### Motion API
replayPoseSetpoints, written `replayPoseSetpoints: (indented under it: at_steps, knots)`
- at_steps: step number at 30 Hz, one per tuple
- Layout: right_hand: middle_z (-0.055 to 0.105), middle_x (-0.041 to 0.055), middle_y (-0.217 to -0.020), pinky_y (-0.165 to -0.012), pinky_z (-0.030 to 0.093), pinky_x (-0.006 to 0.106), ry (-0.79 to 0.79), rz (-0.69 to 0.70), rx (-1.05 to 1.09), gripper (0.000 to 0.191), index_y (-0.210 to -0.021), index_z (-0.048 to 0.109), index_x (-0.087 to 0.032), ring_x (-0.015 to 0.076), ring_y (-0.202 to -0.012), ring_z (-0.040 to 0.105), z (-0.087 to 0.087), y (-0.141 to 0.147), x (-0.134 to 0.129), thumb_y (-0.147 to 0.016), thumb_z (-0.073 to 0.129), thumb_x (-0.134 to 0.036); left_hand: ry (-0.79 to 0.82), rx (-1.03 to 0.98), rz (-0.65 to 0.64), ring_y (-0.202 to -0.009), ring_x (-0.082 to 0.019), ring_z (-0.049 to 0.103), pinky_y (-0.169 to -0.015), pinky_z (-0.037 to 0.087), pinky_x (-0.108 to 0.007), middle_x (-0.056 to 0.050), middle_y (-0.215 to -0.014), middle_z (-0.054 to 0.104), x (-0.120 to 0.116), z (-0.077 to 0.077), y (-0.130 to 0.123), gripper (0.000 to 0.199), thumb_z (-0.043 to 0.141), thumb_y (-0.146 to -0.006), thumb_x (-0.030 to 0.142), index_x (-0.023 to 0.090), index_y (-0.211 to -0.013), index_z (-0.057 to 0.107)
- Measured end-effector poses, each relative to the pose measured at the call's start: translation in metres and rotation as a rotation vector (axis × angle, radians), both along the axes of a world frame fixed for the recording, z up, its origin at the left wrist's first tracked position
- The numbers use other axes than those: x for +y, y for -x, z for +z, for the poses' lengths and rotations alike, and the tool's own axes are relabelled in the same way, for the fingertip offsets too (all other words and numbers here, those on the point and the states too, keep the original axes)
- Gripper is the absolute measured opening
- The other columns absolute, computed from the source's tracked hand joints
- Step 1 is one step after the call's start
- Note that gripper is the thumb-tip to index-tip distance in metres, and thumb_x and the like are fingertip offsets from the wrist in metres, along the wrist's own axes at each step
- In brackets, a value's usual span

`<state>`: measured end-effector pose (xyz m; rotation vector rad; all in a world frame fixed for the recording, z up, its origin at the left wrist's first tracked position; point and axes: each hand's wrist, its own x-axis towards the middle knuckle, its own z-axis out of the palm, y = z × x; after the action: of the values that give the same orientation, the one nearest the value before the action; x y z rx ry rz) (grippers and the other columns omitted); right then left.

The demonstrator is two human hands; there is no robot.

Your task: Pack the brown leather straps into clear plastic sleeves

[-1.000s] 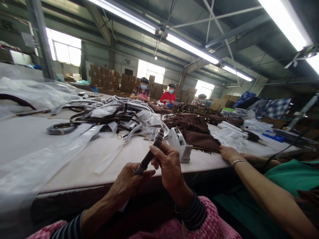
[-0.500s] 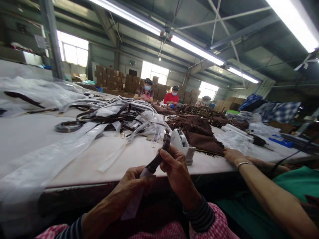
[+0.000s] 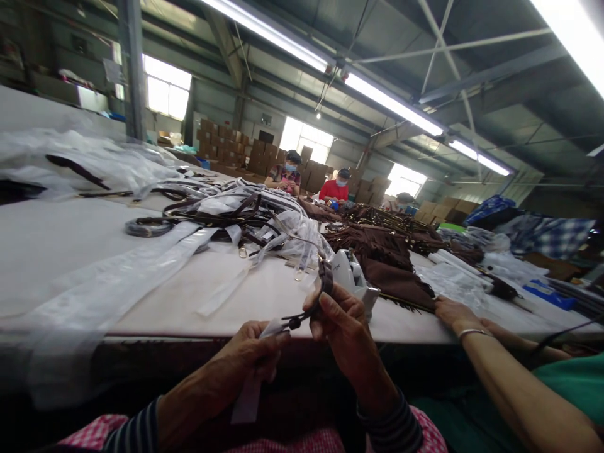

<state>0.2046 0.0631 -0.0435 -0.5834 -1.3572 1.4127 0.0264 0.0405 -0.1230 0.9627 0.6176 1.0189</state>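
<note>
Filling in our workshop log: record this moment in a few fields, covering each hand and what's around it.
left hand: pinches a clear plastic sleeve, strap end at its fingers
right hand: grips a dark leather strap
nearby: white tape dispenser, brown fringed suede
beside: a co-worker's hand with a bangle, on the white table
beyond: two masked people, cardboard boxes
</note>
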Motion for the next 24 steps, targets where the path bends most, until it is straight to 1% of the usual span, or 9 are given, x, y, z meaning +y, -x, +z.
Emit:
replayPoseSetpoints:
  at_steps: [3,7,10,14,17,20,22,24]
  knots:
    - [0.072,0.0042,-0.082,-0.044,0.034,0.017,-0.010,0.005,-0.001,0.021,-0.089,0.075,-0.016,0.0056,-0.048,0.055,0.001,0.002,-0.001,-0.092,0.076,-0.037,0.013,-0.048,-0.054,-0.040,-0.005,0.028,-0.049,0.037,-0.022,0.009,-0.045,0.043,-0.001,0.000,0.004,0.047,0.085,-0.078,0.053,0.019,-0.069,0.054]
    - [0.072,0.0043,-0.081,-0.040,0.030,0.017,-0.015,0.003,-0.032,0.024,-0.087,0.073,-0.015,0.0042,-0.044,0.049,0.002,0.005,0.000,-0.093,0.075,-0.038,0.025,0.010,-0.085,-0.040,-0.006,0.037,-0.047,0.033,-0.022,0.006,-0.047,0.051,-0.002,0.003,0.009,0.045,0.089,-0.072,0.051,0.016,-0.072,0.061]
    - [0.072,0.0037,-0.080,-0.038,0.029,0.017,-0.002,-0.016,-0.064,0.026,-0.085,0.071,-0.015,0.0033,-0.042,0.046,0.004,0.008,0.000,-0.092,0.076,-0.039,-0.026,0.122,-0.092,-0.042,-0.007,0.041,-0.045,0.029,-0.021,0.003,-0.049,0.054,-0.001,0.005,0.011,0.043,0.087,-0.074,0.051,0.015,-0.072,0.063]
    - [0.071,0.0023,-0.078,-0.037,0.031,0.017,0.025,-0.038,-0.064,0.027,-0.082,0.070,-0.014,0.0028,-0.040,0.045,0.006,0.014,-0.002,-0.090,0.078,-0.039,-0.140,0.238,-0.103,-0.043,-0.008,0.041,-0.044,0.027,-0.021,0.003,-0.051,0.054,0.001,0.011,0.012,0.040,0.082,-0.080,0.051,0.015,-0.073,0.064]
    - [0.071,0.0019,-0.080,-0.035,0.030,0.017,0.025,-0.064,-0.049,0.027,-0.081,0.070,-0.015,0.0023,-0.039,0.044,0.008,0.019,-0.003,-0.089,0.079,-0.039,-0.191,0.284,-0.130,-0.042,-0.008,0.041,-0.043,0.026,-0.022,0.003,-0.050,0.054,0.002,0.019,0.012,0.040,0.080,-0.080,0.048,0.016,-0.065,0.061]
    - [0.070,0.0008,-0.076,-0.035,0.030,0.017,0.019,-0.084,-0.031,0.025,-0.081,0.070,-0.015,0.0024,-0.038,0.042,0.010,0.023,-0.004,-0.089,0.078,-0.038,-0.216,0.328,-0.179,-0.040,-0.009,0.042,-0.042,0.026,-0.023,-0.001,-0.047,0.056,0.004,0.025,0.011,0.046,0.077,-0.081,0.050,0.016,-0.054,0.060]
    - [0.068,0.0000,-0.072,-0.036,0.030,0.017,0.018,-0.076,-0.014,0.025,-0.081,0.070,-0.015,0.0027,-0.038,0.042,0.010,0.024,-0.005,-0.089,0.078,-0.037,-0.227,0.325,-0.191,-0.039,-0.009,0.043,-0.041,0.026,-0.024,-0.002,-0.046,0.056,0.006,0.025,0.010,0.049,0.076,-0.082,0.053,0.016,-0.054,0.061]
    - [0.068,0.0001,-0.072,-0.036,0.028,0.017,0.035,-0.064,0.006,0.023,-0.081,0.071,-0.015,0.0028,-0.039,0.042,0.009,0.024,-0.005,-0.088,0.079,-0.036,-0.222,0.297,-0.181,-0.039,-0.009,0.043,-0.041,0.026,-0.023,-0.002,-0.046,0.056,0.007,0.022,0.009,0.051,0.076,-0.082,0.056,0.015,-0.056,0.063]
